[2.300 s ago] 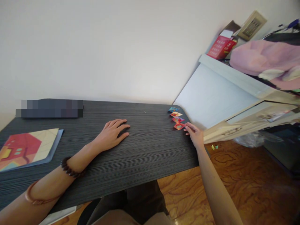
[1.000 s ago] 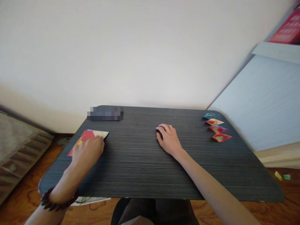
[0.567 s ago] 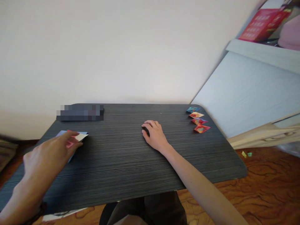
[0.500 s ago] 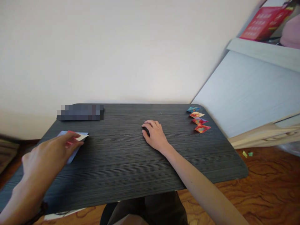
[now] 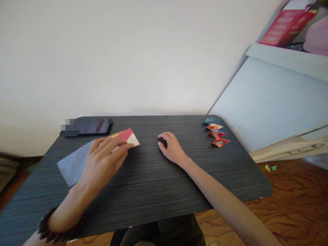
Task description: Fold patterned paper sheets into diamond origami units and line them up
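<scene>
My left hand (image 5: 105,160) lies over a red and cream patterned paper sheet (image 5: 127,136), fingers extended on top and gripping it just left of the dark table's (image 5: 159,184) middle. A pale blue sheet (image 5: 70,164) sits on the table below and left of that hand. A dark bead bracelet (image 5: 51,232) circles the left wrist. My right hand (image 5: 172,149) rests on the table centre, fingers loosely bent with their tips on the surface, holding nothing. A column of several small folded coloured paper pieces (image 5: 216,131) lies near the far right corner, apart from both hands.
A dark phone (image 5: 87,127) lies at the table's far left edge by the wall. A pale cabinet (image 5: 269,99) stands close on the right, with a red box (image 5: 287,24) and pink cloth (image 5: 317,37) on top. Small paper scraps (image 5: 270,168) lie on the wooden floor.
My left hand reached to the paper stack at the left, took the patterned sheet and brought it right toward the middle. My right hand left the folded pieces and settled at the table centre.
</scene>
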### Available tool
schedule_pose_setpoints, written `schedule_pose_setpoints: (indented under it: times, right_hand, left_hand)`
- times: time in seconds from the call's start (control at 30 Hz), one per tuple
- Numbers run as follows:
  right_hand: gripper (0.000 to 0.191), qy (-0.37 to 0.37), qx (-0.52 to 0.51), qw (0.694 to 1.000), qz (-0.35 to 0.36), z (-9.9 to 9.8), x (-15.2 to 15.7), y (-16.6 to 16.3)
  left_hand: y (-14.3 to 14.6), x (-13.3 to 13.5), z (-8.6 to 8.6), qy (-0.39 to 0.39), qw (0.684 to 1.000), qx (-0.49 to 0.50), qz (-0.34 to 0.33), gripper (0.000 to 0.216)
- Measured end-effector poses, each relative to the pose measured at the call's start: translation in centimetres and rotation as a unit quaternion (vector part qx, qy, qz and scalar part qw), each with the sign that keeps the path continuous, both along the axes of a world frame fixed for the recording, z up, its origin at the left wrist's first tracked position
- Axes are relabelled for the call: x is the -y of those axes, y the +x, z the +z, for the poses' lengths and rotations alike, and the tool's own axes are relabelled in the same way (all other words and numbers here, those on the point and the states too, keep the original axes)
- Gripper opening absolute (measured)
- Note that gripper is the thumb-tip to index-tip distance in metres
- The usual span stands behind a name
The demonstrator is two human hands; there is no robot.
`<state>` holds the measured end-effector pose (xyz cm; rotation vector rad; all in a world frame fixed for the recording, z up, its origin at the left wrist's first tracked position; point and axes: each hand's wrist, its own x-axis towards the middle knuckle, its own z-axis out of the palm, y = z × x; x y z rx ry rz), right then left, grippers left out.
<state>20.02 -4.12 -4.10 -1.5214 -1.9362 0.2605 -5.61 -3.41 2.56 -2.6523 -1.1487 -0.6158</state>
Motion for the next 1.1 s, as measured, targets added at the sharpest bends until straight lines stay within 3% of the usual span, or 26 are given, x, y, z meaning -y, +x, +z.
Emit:
schedule_pose_setpoints:
  times: [0.17,0.27,0.43,0.5,0.57,0.7,0.8,0.93,1.1]
  right_hand:
    - [0.030,0.011,0.014,0.999,-0.046,-0.4,-1.5,3.1]
    - [0.030,0.025,0.027,0.997,-0.072,-0.4,-1.7,4.1]
    - [0.035,0.004,0.057,0.996,-0.062,-0.2,-1.3,4.0]
    - [0.036,-0.010,0.066,0.996,-0.052,0.0,-1.1,3.8]
    - [0.038,-0.024,0.074,0.996,-0.047,0.3,-0.7,3.6]
    - [0.048,-0.048,0.095,0.994,-0.024,0.7,-0.1,3.1]
    - [0.052,-0.058,0.082,0.995,0.013,0.9,0.1,2.8]
    - [0.045,-0.072,-0.011,0.996,0.041,1.0,0.0,2.7]
    - [0.052,-0.122,-0.160,0.979,0.027,0.8,0.0,2.7]
  left_hand:
    - [4.6,-2.8,-3.0,-0.068,0.993,0.036,-0.094,0.026]
    - [6.1,-3.7,-4.7,-0.130,0.980,0.006,-0.150,0.030]
    - [7.0,-3.3,-5.2,-0.193,0.965,-0.017,-0.177,0.040]
    - [7.0,-3.2,-5.0,-0.219,0.962,0.014,-0.160,0.037]
    - [6.8,-3.5,-5.0,-0.187,0.976,0.050,-0.099,0.038]
    - [5.9,-4.6,-5.8,-0.130,0.991,0.030,0.030,0.061]
    - [5.3,-5.2,-6.4,-0.145,0.989,-0.010,0.030,0.063]
    - [5.1,-5.3,-6.3,-0.153,0.988,-0.024,0.009,0.055]
    - [5.5,-5.1,-5.8,-0.184,0.982,0.044,-0.006,0.063]
